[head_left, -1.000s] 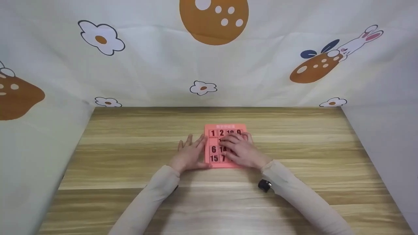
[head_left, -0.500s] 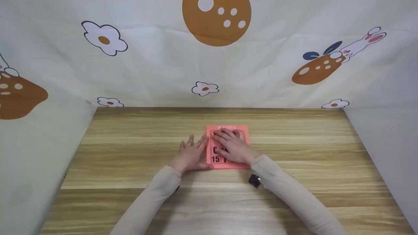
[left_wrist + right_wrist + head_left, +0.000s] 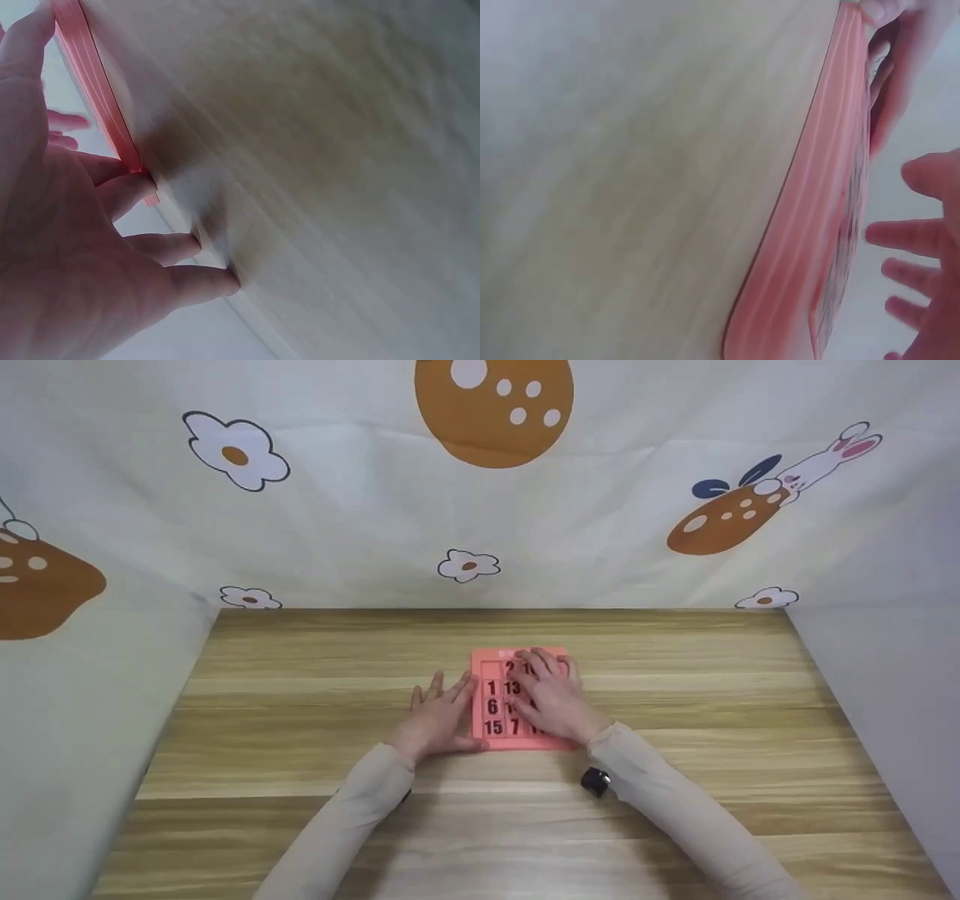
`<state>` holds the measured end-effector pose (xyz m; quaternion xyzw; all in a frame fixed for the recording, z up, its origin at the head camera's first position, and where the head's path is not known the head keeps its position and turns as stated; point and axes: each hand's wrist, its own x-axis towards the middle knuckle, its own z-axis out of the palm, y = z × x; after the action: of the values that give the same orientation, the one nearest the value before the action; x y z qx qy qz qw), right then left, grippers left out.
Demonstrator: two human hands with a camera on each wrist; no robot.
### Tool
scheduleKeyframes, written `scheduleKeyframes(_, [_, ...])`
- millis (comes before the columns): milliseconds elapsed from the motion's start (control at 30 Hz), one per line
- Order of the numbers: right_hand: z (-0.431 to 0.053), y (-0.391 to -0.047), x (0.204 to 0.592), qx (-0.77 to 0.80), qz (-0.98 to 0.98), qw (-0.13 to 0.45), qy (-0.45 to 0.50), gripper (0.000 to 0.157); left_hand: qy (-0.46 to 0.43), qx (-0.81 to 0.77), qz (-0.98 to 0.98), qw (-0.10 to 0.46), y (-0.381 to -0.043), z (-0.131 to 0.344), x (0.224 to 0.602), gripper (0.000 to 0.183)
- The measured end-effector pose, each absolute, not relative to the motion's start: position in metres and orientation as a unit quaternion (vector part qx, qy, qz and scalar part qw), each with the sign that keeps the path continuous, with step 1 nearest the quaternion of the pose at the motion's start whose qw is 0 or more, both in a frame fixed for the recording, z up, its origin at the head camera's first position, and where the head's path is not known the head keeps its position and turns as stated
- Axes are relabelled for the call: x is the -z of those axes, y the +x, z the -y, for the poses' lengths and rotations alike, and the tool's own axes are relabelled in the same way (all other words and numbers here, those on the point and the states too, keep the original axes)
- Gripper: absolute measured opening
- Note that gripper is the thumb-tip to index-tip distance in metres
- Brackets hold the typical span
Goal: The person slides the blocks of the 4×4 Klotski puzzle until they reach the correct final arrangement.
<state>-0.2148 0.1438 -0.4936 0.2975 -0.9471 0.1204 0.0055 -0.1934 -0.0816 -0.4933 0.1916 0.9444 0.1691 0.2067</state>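
Observation:
A pink sliding number puzzle (image 3: 525, 744) lies flat on the table. Its top-left slot is bare, and the tile marked 1 (image 3: 492, 688) sits just below it. My left hand (image 3: 435, 720) is spread along the puzzle's left side, thumb at the lower corner and a fingertip against the edge. In the left wrist view, that hand's other fingertips rest on the tabletop beyond the puzzle edge (image 3: 97, 90). My right hand (image 3: 559, 701) is over the right part of the board, hiding several tiles. From the right wrist view, its fingers (image 3: 907, 236) extend above the tile face.
Wood-grain table (image 3: 300, 660) surrounds the puzzle on all sides. A patterned cloth (image 3: 360, 510) hangs behind the table, with pale walls at both sides. A small black device (image 3: 596, 781) is at the right wrist.
Tile 1 has slid from the top-left corner down one row, leaving the corner slot bare. My right hand moved left over the board, then back right. The left hand has stayed put.

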Motion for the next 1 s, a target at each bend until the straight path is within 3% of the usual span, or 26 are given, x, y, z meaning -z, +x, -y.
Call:
scheduleKeyframes(233, [-0.139,-0.217,0.495,-0.125,0.942,-0.045,0.308,0.055,0.192,-0.162,-0.946,0.205,-0.194,0.080,0.494,0.110])
scheduleKeyframes(533, [-0.158,-0.217,0.498,-0.133,0.951,0.037,0.278,0.046,0.182,-0.174,-0.945,0.210,-0.195,0.082,0.495,0.112])
scheduleKeyframes(800, [-0.161,-0.220,0.500,-0.171,0.919,-0.043,0.354,0.052,0.190,-0.163,-0.946,0.208,-0.194,0.081,0.495,0.110])
scheduleKeyframes(1000, [-0.179,-0.219,0.495,-0.180,0.912,0.019,0.368,0.035,0.184,-0.172,-0.944,0.211,-0.194,0.080,0.494,0.111])
